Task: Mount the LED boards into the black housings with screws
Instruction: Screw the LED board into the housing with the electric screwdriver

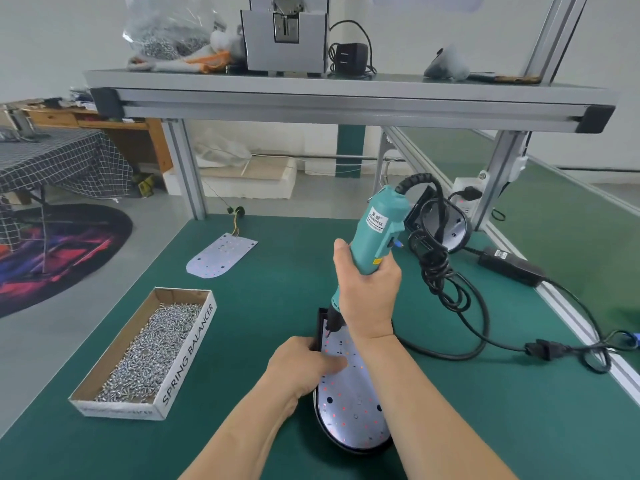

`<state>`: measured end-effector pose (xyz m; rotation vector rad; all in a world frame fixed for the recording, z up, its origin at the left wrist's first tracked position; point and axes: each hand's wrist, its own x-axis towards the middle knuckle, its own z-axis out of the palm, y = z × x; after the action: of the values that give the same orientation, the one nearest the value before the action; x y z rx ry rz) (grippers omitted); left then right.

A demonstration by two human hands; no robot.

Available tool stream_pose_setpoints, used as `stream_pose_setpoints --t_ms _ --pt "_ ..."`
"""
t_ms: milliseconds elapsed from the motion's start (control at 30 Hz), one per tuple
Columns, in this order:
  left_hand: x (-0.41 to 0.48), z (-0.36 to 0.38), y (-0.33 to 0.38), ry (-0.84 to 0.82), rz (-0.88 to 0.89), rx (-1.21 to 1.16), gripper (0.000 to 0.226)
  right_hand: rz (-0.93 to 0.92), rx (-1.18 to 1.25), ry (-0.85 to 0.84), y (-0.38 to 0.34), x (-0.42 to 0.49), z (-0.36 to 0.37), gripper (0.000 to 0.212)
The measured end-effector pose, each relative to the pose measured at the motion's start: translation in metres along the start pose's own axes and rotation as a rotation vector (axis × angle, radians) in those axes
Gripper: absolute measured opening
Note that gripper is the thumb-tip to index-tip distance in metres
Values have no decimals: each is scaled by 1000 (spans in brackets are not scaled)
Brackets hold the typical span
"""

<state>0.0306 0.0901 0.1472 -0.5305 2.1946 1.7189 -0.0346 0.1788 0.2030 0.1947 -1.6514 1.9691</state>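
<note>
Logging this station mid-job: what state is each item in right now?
Screwdriver: gripped by right hand, bit down on the board's far corner.
LED board: seated in black housing; left hand holds the housing's edge, thumb on the board.
Spare LED board: loose on the mat, unmounted.
Screw box: open, holding many screws.

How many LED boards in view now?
2 clearly: a loose board on the mat beyond the screw box; a seated board in the black housing under the left hand. The far housing behind the screwdriver's coiled cable may hold a third.
</note>
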Motion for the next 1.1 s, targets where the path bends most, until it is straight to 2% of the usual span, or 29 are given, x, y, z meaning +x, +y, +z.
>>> stream_pose_setpoints --t_ms 333,467,567,633,700,767,933,1033,1100 --pt "0 0 1 11 14 6 14 -7 -15 62 -16 -6 -6 33" --pt "-2 -1 3 -9 16 8 11 -7 115 291 -55 20 -24 29" --pt "-4 -2 4 -2 10 -2 5 -15 89 424 -65 48 -77 29" --pt "-4 -3 3 -11 3 -23 8 50 -58 469 -54 58 -126 31" --pt "-4 -4 1 -20 3 -34 22 135 -258 513 -35 61 -177 42" --pt "-2 -4 -2 -25 4 -50 23 250 -463 526 -14 62 -219 51" --pt "3 -3 -5 4 10 -99 13 506 -883 374 29 52 -262 69" --pt "5 0 -7 29 25 -149 11 460 -1185 305 34 51 -255 68" --pt "6 2 -9 51 43 -188 12 266 -1370 256 33 58 -245 61"
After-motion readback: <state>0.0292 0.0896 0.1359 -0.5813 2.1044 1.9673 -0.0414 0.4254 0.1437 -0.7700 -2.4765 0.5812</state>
